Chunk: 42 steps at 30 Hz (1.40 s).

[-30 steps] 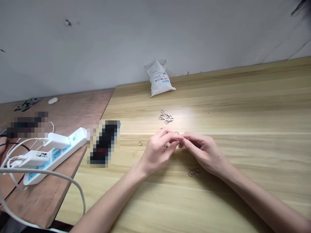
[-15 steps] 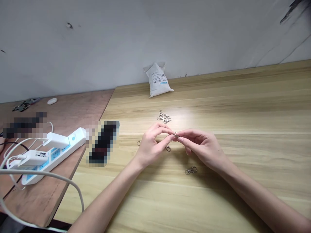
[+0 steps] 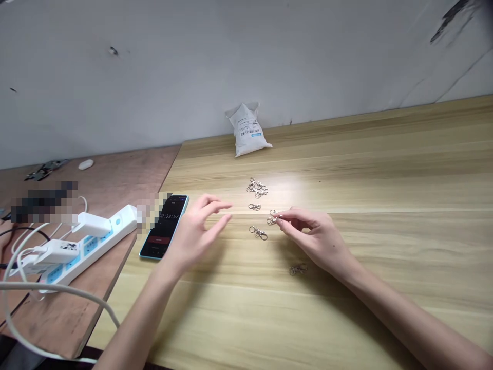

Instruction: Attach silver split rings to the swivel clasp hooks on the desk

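Note:
My right hand point(image 3: 314, 234) pinches a silver swivel clasp point(image 3: 271, 221) between thumb and fingertips, just above the wood-grain table; part of it hides behind the fingers. Off to the left, my left hand point(image 3: 196, 231) hovers with its fingers apart and holds nothing. Between the hands lie a small clasp point(image 3: 254, 207) and a larger clasp with a ring point(image 3: 258, 233). Nearer to me, below the right hand, another clasp point(image 3: 298, 269) rests alone. A small pile of clasps point(image 3: 258, 188) sits farther back.
A white labelled plastic bag point(image 3: 249, 131) stands by the wall. A phone showing a timer point(image 3: 164, 226) lies beside my left wrist. On the brown table at left are a power strip point(image 3: 98, 241) with plugged chargers, a white cable point(image 3: 77, 289) and a small white case point(image 3: 86, 164).
My left hand has let go and moved left, away from the right hand, with its fingers spreading. The right hand still holds the clasp. More of the clasps between the hands now show.

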{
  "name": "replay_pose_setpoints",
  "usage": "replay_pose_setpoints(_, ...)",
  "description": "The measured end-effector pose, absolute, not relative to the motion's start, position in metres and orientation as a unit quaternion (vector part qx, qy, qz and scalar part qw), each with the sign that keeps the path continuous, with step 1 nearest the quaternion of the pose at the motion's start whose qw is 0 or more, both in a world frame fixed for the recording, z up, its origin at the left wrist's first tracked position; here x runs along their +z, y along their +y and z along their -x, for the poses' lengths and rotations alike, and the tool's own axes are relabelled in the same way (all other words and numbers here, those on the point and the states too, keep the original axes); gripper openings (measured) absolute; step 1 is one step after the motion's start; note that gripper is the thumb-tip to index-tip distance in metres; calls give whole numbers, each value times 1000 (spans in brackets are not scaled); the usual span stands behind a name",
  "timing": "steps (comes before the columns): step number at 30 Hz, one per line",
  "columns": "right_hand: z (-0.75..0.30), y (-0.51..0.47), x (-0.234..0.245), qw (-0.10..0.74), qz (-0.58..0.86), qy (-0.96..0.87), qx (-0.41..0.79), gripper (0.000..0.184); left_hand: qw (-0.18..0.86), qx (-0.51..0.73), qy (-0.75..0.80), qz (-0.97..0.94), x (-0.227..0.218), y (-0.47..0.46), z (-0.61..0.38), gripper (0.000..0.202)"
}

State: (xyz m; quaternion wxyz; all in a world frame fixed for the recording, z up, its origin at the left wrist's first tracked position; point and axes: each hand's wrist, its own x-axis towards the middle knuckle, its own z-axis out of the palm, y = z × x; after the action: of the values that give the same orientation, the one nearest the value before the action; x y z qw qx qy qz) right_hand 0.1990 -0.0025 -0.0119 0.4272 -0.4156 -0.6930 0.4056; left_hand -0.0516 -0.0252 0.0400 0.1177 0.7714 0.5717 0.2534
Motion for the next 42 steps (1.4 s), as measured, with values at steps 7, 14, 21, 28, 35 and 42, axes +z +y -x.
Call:
replay_pose_setpoints(7,-199,-3,-9,435,448,-644,442,25,44,112,661,-740,25,-50,98,28)
replay_pose_setpoints(14,-214,9,-5,510,485,-574,420,23,3,136,628,-766,-10,-75,76,43)
replay_pose_setpoints(21,-222,21,-8,554,488,-501,450,22,31,41,584,-810,-20,-86,59,64)
replay_pose_setpoints(28,-217,18,-8,539,478,-514,465,26,22,22,512,-859,-15,-102,17,69)
replay_pose_setpoints(35,-214,15,-10,526,477,-526,469,27,47,21,455,-889,-8,-106,-7,61)
replay_pose_setpoints(42,-213,16,-14,523,471,-528,476,27,74,115,433,-891,-9,-91,6,50)
